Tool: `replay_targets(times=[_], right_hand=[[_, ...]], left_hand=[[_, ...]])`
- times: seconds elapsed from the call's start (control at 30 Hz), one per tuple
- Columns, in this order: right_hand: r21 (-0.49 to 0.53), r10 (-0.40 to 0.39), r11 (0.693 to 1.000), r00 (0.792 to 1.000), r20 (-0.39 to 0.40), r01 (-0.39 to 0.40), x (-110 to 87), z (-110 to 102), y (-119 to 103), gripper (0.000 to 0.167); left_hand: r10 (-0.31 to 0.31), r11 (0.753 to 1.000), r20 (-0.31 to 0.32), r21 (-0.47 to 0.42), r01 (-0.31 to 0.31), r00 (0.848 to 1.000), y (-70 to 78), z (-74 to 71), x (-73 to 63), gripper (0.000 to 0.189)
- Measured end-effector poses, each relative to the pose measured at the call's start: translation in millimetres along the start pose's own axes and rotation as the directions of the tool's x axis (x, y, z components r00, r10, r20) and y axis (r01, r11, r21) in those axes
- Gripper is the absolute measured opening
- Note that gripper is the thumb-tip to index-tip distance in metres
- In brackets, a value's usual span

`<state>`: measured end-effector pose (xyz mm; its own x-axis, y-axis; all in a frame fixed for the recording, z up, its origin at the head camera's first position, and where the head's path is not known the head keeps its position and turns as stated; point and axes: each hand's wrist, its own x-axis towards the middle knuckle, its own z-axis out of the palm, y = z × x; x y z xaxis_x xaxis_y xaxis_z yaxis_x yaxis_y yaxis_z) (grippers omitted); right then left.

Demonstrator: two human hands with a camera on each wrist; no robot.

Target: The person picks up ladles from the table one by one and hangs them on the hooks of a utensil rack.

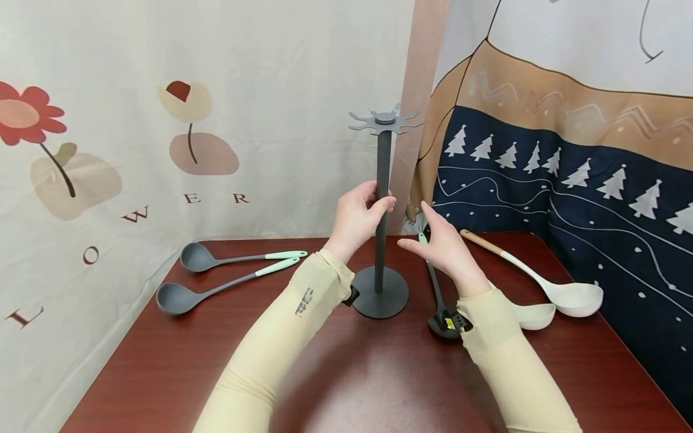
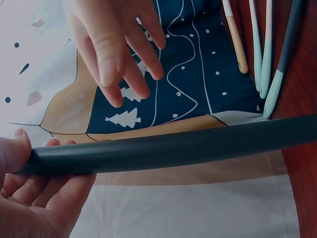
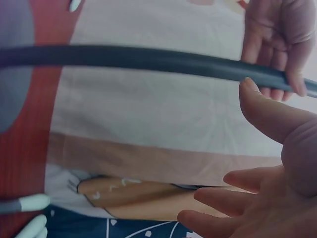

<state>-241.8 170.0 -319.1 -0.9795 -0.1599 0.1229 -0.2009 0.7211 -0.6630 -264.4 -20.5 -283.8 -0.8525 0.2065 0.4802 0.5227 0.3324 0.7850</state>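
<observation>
A dark grey utensil stand [image 1: 383, 168] rises upright from its round base [image 1: 373, 308], with a ring of hooks [image 1: 385, 123] at the top. My left hand [image 1: 354, 219] holds the pole at about mid-height. In the left wrist view, its thumb and fingers wrap the pole [image 2: 163, 151]. To the right of the pole is my right hand [image 1: 448, 252], thumb and fingers spread, holding nothing. The right wrist view shows that hand [image 3: 267, 193] beside the pole. Under it lies a dark utensil [image 1: 435, 288] with a mint handle tip, its head partly hidden by my wrist.
Two grey ladles with mint handles, one behind [image 1: 199, 258] and one in front [image 1: 175, 299], lie on the table's left. At right lie a white ladle [image 1: 579, 300] with a wooden handle and another white-headed utensil [image 1: 537, 317]. Printed curtains [image 1: 303, 120] hang behind the table [image 1: 335, 361].
</observation>
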Motion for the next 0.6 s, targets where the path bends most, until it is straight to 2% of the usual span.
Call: replay_targets(times=[0.23, 0.6], right_hand=[[-0.100, 0.030, 0.995, 0.999, 0.040, -0.025, 13.4, -4.5, 7.9, 0.095], [-0.222, 0.072, 0.974, 0.990, 0.120, -0.044, 33.9, 1.3, 24.9, 0.096]], left_hand=[[0.000, 1.000, 0.000, 0.020, 0.000, 1.000, 1.1, 0.5, -1.1, 0.009], [0.003, 0.999, 0.001, 0.044, -0.003, 1.000, 2.8, 1.1, -1.7, 0.010]])
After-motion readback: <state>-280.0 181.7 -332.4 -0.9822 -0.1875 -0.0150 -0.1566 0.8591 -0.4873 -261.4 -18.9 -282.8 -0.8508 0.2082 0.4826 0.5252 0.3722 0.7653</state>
